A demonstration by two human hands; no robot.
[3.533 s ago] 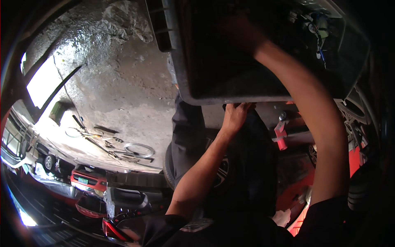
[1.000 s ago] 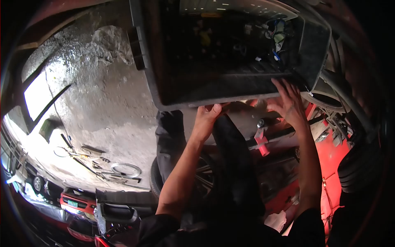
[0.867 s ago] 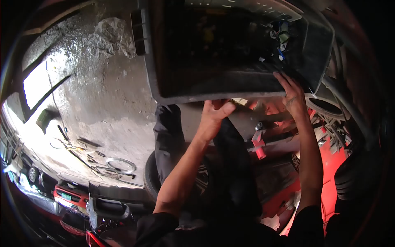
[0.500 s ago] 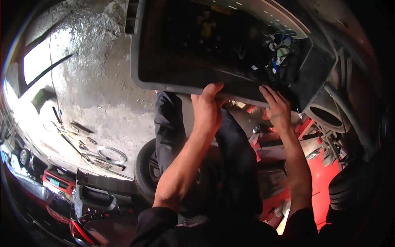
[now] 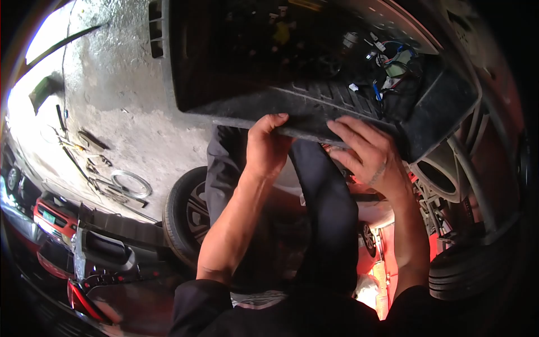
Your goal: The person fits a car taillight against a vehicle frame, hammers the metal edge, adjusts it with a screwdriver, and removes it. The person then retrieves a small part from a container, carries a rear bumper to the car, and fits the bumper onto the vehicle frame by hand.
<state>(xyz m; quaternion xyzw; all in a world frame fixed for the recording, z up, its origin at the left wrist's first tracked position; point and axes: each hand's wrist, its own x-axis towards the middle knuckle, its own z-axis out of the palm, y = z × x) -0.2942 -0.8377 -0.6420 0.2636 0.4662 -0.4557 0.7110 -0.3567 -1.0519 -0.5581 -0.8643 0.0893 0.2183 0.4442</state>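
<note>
A large black plastic bin (image 5: 236, 114) tilts in front of me, its near rim across my thighs. My left hand (image 5: 266, 143) is closed on that rim, thumb on top and fingers hidden underneath. Farther right along the rim is my right hand (image 5: 368, 151), its fingers stretched over the edge and its thumb apart below; whether it presses on the rim is hard to tell. Inside the bin lie a green piece (image 5: 397, 69) tangled with thin wires, a blue connector (image 5: 377, 90), a small white connector (image 5: 353, 87) and a yellow piece (image 5: 281, 32).
A wheel (image 5: 188, 210) stands by my left leg. Tools and a coiled cable (image 5: 131, 184) lie on the concrete floor (image 5: 140, 123). Car parts and a red car (image 5: 56, 216) are at the lower left. A tyre (image 5: 463, 272) and metal pipes (image 5: 471, 168) are on the right.
My right hand's fingers have spread, and they point more to the left over the rim. The bin's left side has shifted left in view. My left hand keeps its grip.
</note>
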